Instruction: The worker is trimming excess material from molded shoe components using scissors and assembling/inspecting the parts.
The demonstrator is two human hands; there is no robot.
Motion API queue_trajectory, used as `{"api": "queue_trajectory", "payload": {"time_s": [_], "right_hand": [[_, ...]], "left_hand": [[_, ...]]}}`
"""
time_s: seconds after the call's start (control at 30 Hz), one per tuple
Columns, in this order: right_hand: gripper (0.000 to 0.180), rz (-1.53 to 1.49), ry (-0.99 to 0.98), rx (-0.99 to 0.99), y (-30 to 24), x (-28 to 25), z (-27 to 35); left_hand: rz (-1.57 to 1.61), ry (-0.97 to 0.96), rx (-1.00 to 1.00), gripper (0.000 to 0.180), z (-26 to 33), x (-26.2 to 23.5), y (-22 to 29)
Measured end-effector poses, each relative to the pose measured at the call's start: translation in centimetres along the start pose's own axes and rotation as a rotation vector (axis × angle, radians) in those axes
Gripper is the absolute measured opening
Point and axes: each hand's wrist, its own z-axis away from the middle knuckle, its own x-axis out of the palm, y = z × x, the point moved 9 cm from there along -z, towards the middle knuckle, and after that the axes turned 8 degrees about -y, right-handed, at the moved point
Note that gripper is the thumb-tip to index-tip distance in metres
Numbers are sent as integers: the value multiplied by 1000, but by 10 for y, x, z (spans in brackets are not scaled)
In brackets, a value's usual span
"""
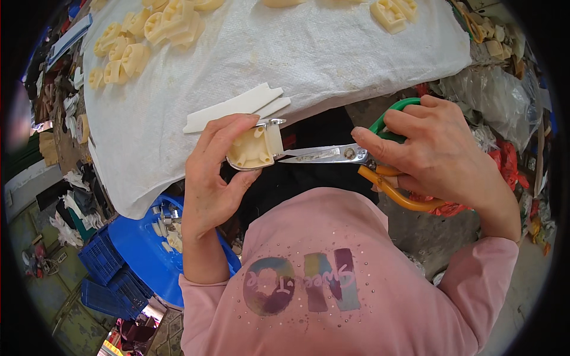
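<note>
White woven sacking (pixel 332 53) covers the work surface ahead, strewn along its far side with cream plastic mouldings (pixel 148 35) and carrying a flat white plastic strip (pixel 234 107) near its front edge. Just in front of that edge, the left hand (pixel 211 178) is curled around a cream plastic part (pixel 254 148), thumb underneath and fingers over the top, with a bit of shiny metal showing at the part's rim. The right hand (pixel 436 151) is closed through the green and orange handles of a pair of scissors (pixel 344 154), whose steel blades point left, are nearly together, and have their tips touching the part's right side. Both pink sleeves come up from below. Down at the lower left stand a blue tub (pixel 139 246) holding a few small pieces and blue crates (pixel 107 273), while crumpled clear plastic bags (pixel 493 89) lie at the right.
</note>
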Motion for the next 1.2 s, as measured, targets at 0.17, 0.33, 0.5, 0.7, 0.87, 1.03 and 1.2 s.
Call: {"api": "queue_trajectory", "payload": {"time_s": [0.17,0.33,0.5,0.7,0.87,1.03,1.2], "right_hand": [[59,33,-44,-15,-1,2,1],[62,20,-60,-53,3,2,-1],[63,-3,-79,-99,6,5,0],[29,27,15,-128,5,5,3],[52,-82,92,84,40,16,17],[60,-837,291,445,85,52,46],[60,-1778,565,388,89,107,53]], "left_hand": [[45,-48,-45,58,1,5,-6],[35,-55,-33,59,2,8,-9],[73,-57,-15,61,1,8,-8],[40,-63,-7,53,-3,9,-7],[296,11,-137,56,-1,5,-23],[248,15,-107,71,-15,6,-22],[203,-41,-44,63,-46,23,-13]]}}
